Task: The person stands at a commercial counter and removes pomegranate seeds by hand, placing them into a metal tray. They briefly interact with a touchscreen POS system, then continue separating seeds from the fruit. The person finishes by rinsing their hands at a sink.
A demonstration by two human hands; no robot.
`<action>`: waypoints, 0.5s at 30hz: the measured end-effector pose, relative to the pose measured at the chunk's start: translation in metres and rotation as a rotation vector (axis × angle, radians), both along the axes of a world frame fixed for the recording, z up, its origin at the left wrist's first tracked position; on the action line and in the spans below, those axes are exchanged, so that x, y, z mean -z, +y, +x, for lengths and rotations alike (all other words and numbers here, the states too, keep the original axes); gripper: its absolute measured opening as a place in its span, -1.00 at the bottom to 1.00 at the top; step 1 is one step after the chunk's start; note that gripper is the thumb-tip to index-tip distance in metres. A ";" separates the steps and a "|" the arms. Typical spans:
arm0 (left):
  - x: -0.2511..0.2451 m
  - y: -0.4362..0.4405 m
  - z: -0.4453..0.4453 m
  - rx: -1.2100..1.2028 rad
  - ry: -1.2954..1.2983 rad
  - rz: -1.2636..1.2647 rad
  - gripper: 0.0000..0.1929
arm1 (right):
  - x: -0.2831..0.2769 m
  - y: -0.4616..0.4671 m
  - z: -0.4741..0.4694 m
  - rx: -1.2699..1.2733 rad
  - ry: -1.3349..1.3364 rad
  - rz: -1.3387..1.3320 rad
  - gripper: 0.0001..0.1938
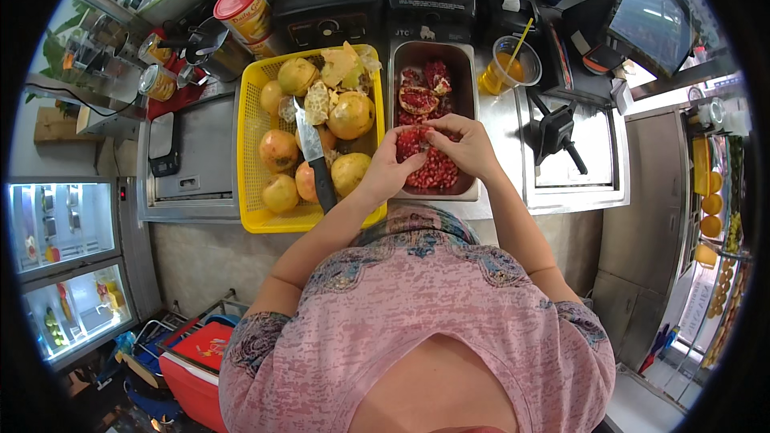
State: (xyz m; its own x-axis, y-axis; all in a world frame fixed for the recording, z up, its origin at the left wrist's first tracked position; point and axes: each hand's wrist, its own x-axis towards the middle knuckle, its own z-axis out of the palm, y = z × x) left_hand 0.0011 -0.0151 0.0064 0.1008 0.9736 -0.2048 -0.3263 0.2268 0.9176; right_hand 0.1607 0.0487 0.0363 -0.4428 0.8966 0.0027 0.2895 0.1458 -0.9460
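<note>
My left hand (386, 169) holds a piece of pomegranate (411, 139), its red seeds facing up, over a deep stainless steel pan (473, 126). The fingers of my right hand (468, 143) pinch at the right side of the same piece. Below both hands, loose pomegranate seeds (434, 173) cover the near part of the pan. Broken pomegranate chunks (419, 100) rest at its far end. Left of the pan stands a yellow plastic basket (249, 192) of whole pomegranates (351, 115) and peel (343, 67). A black-handled knife (323, 183) lies across the fruit, blade pointing away from me.
Two blender bases (328, 0) (428, 9) stand behind the basket and pan. A plastic cup (516, 63) with orange liquid and a straw is right of the pan. Farther right are a black clamp-like tool (556, 132) and a screen (649, 12). Stacked cans (243, 12) and a scale (163, 144) are left.
</note>
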 end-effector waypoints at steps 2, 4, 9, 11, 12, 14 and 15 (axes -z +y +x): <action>-0.001 0.000 -0.001 -0.008 -0.021 -0.008 -0.55 | 0.001 0.002 0.001 -0.029 0.000 -0.026 -0.79; 0.000 0.001 -0.002 -0.021 -0.025 -0.016 -0.56 | 0.000 -0.002 -0.004 0.021 0.028 0.028 -0.79; 0.008 0.002 -0.002 -0.063 0.032 -0.016 -0.57 | 0.004 -0.003 -0.007 0.017 -0.014 0.398 -0.78; 0.011 0.002 -0.003 -0.078 0.004 -0.022 -0.57 | 0.000 -0.007 -0.007 0.003 -0.085 0.484 -0.76; 0.012 0.002 -0.004 -0.085 -0.010 -0.024 -0.58 | -0.001 -0.008 -0.007 0.001 -0.074 0.469 -0.77; 0.012 0.002 -0.004 -0.065 0.016 -0.023 -0.57 | 0.000 -0.011 -0.007 -0.001 -0.052 0.439 -0.78; 0.011 0.002 -0.004 -0.053 0.029 -0.023 -0.56 | 0.003 -0.011 -0.006 0.033 -0.019 0.335 -0.78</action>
State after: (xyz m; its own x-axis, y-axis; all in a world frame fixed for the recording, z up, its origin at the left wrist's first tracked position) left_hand -0.0031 -0.0127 -0.0049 0.0431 0.9724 -0.2292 -0.3115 0.2311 0.9217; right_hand 0.1543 0.0372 0.0337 -0.4160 0.8612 0.2921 0.3163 0.4381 -0.8414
